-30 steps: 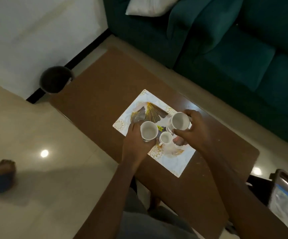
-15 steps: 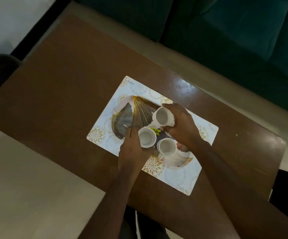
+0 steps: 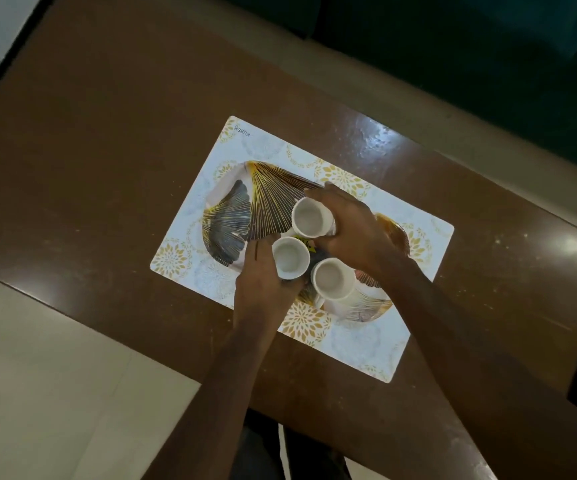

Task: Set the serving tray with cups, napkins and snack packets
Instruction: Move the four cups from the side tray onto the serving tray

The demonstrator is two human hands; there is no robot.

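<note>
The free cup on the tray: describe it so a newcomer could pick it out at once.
On the brown table lies a white, gold-flowered placemat with a leaf-patterned tray on it. Three white cups cluster there; the free cup is nearest the person, while the left hand and right hand each grip another.

A white placemat (image 3: 266,147) with gold flower prints is being borne flat by the brown wooden table (image 3: 107,133), near its middle.

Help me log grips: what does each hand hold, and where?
Left hand: middle white cup, round its side. Right hand: far white cup, round its side.
</note>
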